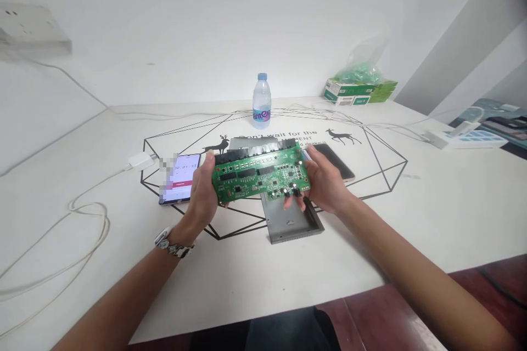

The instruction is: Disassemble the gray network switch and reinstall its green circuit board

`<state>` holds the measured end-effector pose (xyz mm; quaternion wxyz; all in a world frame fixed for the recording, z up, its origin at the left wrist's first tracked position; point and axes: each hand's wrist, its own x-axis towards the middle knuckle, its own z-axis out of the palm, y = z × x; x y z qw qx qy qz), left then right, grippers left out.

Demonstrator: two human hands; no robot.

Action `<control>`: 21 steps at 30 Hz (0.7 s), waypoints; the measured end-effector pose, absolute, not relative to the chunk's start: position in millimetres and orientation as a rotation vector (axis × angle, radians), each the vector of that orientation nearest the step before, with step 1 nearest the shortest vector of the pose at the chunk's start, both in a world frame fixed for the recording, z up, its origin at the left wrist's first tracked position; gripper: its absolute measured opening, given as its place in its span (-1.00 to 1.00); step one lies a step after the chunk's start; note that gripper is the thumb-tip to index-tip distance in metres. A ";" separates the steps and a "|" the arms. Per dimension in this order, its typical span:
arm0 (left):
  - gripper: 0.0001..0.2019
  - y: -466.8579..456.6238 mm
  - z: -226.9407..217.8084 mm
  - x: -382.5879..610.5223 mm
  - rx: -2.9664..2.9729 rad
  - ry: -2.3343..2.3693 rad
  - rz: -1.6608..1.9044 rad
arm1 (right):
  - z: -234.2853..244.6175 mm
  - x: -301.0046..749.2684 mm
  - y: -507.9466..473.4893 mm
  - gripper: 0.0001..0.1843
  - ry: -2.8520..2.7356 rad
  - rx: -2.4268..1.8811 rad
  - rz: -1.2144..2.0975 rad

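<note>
A long green circuit board (259, 175) with black ports along its far edge is held above the white table (432, 214), roughly level. My left hand (202, 193) grips its left end, and a metal watch sits on that wrist. My right hand (325, 182) grips its right end, fingers curled under the board. Below the board lies a grey metal case tray (290, 222), open side up, resting on the table. Part of the tray is hidden by the board.
A phone (181, 178) with a lit timer screen lies left of the board, plugged into a white charger (140, 161) whose cable loops leftward. A dark phone (337, 160) lies right. A water bottle (262, 101), green boxes (357, 92) and a power strip (461, 137) stand farther back.
</note>
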<state>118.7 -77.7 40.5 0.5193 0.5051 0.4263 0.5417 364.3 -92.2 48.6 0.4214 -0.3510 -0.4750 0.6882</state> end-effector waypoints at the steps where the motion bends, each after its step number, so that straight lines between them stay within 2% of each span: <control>1: -0.41 -78.7 40.4 118.1 1.225 1.011 1.293 | 49.9 363.3 -92.6 -0.21 -1.171 -0.897 1.725; 14: -0.33 -76.7 38.5 115.3 1.252 1.011 1.218 | 52.4 356.4 -96.2 -0.27 -1.095 -0.958 1.665; 21: -0.14 -65.7 43.2 101.0 1.480 1.117 0.689 | 53.2 370.7 -85.7 -0.33 -0.995 -1.068 1.758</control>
